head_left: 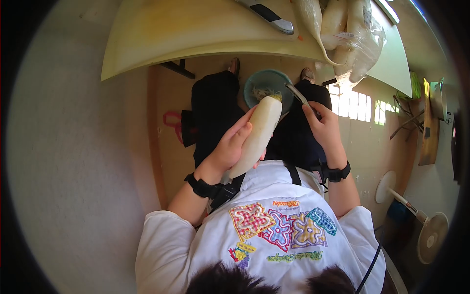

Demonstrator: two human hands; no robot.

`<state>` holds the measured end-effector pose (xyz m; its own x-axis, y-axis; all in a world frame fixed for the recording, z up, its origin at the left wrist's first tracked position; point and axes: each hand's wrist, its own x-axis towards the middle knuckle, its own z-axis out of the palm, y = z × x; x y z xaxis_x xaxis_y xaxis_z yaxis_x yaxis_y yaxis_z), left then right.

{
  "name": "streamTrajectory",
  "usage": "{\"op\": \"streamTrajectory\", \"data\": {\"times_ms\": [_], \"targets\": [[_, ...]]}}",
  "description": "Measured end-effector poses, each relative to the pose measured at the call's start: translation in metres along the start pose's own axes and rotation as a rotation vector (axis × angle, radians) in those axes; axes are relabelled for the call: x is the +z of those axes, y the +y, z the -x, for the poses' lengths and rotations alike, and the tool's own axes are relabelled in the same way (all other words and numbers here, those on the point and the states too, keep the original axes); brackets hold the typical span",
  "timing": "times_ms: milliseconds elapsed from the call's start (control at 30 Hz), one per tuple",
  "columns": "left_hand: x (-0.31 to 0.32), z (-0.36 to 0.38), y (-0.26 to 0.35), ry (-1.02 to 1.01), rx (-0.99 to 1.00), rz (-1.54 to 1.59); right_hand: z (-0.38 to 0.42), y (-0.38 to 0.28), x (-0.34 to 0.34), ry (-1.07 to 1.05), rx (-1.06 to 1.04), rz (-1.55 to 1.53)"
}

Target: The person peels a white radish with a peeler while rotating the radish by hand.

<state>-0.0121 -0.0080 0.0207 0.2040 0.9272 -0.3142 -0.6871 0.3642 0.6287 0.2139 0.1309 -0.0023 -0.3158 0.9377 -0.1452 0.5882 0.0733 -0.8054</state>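
Note:
My left hand (230, 146) is wrapped round a white daikon radish (260, 133), holding it tilted with its yellow-green top end over a teal basin (268, 76). In my right hand (324, 123) is a peeler (296, 93), its dark handle in my fingers and its metal head pointing up and left. The peeler is a little apart from the radish, to its right. Pale peelings (263, 91) lie in the basin between my legs. Part of the basin is hidden behind the radish.
Ahead stands a table (161, 41) bearing a knife (271, 18) with a black-and-silver handle. More radishes (335, 23) lie at its right, some in a clear plastic bag (360, 61). A white fan (433, 237) is at the right, and a wall (73, 147) runs along the left.

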Motion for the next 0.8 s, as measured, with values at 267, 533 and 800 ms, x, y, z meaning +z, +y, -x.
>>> {"op": "streamTrajectory", "data": {"times_ms": [267,533,800], "targets": [[-0.001,-0.002,-0.004,0.001,-0.033,0.076,0.004,-0.007,0.003,-0.009,-0.003,-0.049],[-0.002,-0.004,-0.011,0.040,-0.021,0.163,0.015,-0.015,-0.003,-0.149,0.114,-0.460],[0.000,-0.001,-0.010,0.011,-0.039,0.199,0.026,-0.074,-0.002,-0.290,-0.206,-0.479]]}}
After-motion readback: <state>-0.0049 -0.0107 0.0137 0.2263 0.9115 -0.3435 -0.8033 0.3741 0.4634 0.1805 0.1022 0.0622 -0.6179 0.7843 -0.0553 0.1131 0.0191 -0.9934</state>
